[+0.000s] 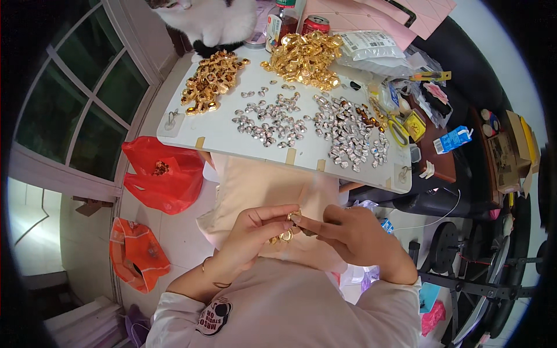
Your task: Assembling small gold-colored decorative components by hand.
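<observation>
Over my lap, my left hand [255,232] pinches a small gold-coloured metal ornament [294,215] between thumb and fingers. More gold pieces [285,236] show just under that thumb. My right hand [358,231] meets it from the other side, its index fingertip against the ornament and the other fingers curled. A dark bit shows beneath that finger; what it is I cannot make out. Beyond my hands, on the white table, lie loose silvery faceted stones [272,123] and a second spread of stones [345,136]. Behind them are a heap of gold pieces [304,58] and a heap with brown stones [213,81].
A black-and-white cat [217,23] sits at the table's far left. A bottle [282,20], a red can [316,24], a plastic package [368,45] and yellow scissors [398,131] line the far and right sides. Red bags [168,188] lie on the floor at left.
</observation>
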A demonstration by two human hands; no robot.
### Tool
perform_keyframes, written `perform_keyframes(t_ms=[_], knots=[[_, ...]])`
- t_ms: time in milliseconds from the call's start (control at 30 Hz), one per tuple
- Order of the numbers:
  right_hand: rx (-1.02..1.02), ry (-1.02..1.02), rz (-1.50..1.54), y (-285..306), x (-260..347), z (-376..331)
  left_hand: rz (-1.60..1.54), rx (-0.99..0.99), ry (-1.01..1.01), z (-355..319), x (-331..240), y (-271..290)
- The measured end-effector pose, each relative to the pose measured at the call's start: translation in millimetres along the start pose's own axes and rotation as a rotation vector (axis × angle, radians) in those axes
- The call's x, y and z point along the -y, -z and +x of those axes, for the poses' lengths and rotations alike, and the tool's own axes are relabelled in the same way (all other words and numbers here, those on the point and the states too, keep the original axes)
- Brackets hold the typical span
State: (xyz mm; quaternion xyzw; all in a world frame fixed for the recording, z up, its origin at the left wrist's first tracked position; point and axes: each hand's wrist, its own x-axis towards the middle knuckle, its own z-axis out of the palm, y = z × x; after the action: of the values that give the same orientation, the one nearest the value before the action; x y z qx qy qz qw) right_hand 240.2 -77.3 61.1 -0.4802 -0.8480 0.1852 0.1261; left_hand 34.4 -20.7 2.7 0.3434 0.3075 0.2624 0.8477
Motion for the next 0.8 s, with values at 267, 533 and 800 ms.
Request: perform_keyframes(t_ms=[267,533,800], knots=[[-0.293,-0.212,0.621,-42,-2,-9,-0.072,0.006,-0.034,-6,-14,-7],[-0.266,-0.346,0.922,-57,5,-4,-0.065,0.012,-0.045,-8,-12,-8],[-0.390,-0.319,0.667,-59,16,7,-0.074,-0.010,-0.053,-11,-10,-13]])
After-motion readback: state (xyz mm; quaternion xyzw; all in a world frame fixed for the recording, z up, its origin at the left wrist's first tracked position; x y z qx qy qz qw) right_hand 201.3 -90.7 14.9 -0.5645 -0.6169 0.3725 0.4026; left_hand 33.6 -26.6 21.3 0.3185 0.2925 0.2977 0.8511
